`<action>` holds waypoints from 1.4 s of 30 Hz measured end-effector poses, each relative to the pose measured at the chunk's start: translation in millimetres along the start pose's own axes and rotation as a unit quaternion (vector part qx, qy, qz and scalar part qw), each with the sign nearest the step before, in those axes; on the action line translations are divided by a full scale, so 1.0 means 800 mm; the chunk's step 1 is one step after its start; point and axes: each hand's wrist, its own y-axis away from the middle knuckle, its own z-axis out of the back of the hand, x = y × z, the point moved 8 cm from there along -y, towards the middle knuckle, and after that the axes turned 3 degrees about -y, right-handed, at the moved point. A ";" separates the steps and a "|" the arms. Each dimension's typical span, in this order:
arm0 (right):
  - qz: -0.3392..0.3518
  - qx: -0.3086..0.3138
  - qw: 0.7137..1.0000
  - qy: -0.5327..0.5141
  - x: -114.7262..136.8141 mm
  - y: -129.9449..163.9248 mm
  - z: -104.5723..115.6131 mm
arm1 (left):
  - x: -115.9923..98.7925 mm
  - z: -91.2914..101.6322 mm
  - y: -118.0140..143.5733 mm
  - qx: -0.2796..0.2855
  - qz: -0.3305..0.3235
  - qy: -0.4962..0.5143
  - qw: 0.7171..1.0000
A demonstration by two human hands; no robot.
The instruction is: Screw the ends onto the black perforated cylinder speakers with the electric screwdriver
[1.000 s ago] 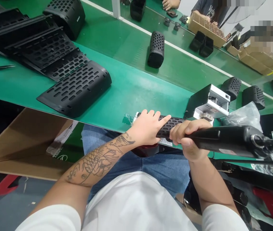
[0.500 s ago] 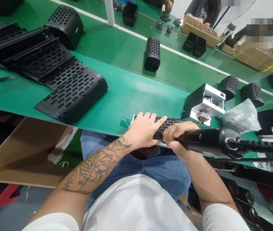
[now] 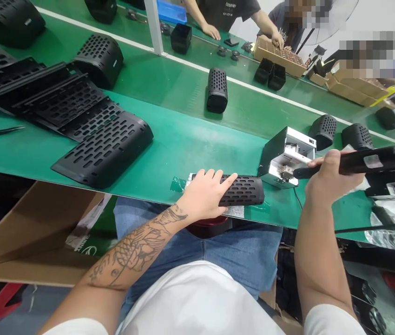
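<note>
My left hand (image 3: 207, 193) presses down on the left end of a black perforated cylinder casing (image 3: 242, 190) lying along the near edge of the green bench (image 3: 183, 135). My right hand (image 3: 328, 179) grips a black electric screwdriver (image 3: 361, 161), held level with its tip at a small black and white screw feeder box (image 3: 286, 156) to the right of the casing. The right hand is clear of the casing.
Black slotted panels (image 3: 103, 144) are stacked at the left. Another perforated casing (image 3: 217, 90) stands on the conveyor behind, two more (image 3: 340, 132) at the right. A clear plastic bag lies at the far right. Other people's hands work over cardboard trays (image 3: 279, 56) across the line.
My right hand has lifted the screwdriver off the casing and swung it right, up to the feeder box. The left hand stays on the casing. The camera has tilted up slightly.
</note>
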 end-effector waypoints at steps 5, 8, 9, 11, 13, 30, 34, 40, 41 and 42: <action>-0.027 0.023 0.999 0.038 -0.014 0.013 0.003 | 0.013 0.011 0.016 -0.109 -0.064 0.096 0.987; -0.043 0.028 0.998 0.042 0.018 0.026 -0.008 | 0.053 -0.003 0.040 -0.180 -0.063 0.164 0.968; -0.050 0.032 0.998 0.031 0.033 0.030 -0.013 | 0.068 -0.013 0.047 -0.188 -0.048 0.187 0.963; -0.072 0.062 0.995 -0.020 0.065 0.042 -0.029 | 0.092 -0.040 0.059 -0.178 -0.020 0.239 0.954; -0.109 0.138 0.979 -0.105 0.092 0.062 -0.061 | 0.102 -0.064 0.067 -0.158 -0.008 0.285 0.945; -0.167 0.372 0.867 -0.286 0.118 0.208 -0.255 | 0.093 -0.094 0.061 -0.312 -0.098 0.399 0.857; -0.171 0.385 0.862 -0.281 0.116 0.214 -0.256 | 0.091 -0.092 0.060 -0.298 -0.085 0.399 0.863; -0.128 0.429 0.858 -0.251 0.118 0.218 -0.247 | 0.092 -0.092 0.060 -0.281 -0.077 0.397 0.871; -0.124 0.430 0.860 -0.246 0.117 0.218 -0.244 | 0.092 -0.092 0.059 -0.279 -0.076 0.398 0.870; -0.130 0.432 0.862 -0.232 0.112 0.218 -0.243 | 0.092 -0.093 0.059 -0.278 -0.076 0.400 0.870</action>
